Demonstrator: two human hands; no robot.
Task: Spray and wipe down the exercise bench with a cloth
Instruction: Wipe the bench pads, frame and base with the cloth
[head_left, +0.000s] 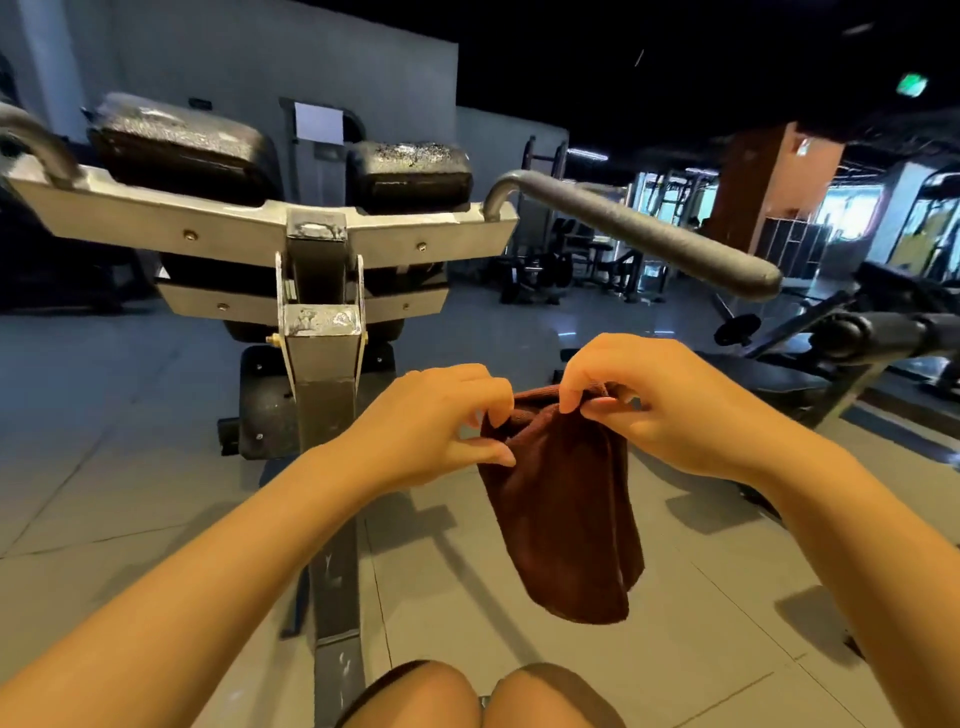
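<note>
Stage: bench pads seemingly glistening with spray, wiping pending; left hand and right hand are pinching, arranging the brown cloth.

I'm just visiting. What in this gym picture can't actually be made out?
- Spray bottle: none shows in the head view.
- Left hand and right hand pinch the brown cloth; its top edge is hidden by the fingers.
- Left pad and right pad: speckled, whether wet is unclear.
- Far machines: dark, blurred.

Left hand and right hand raised together, fingertips in pinching grip.
</note>
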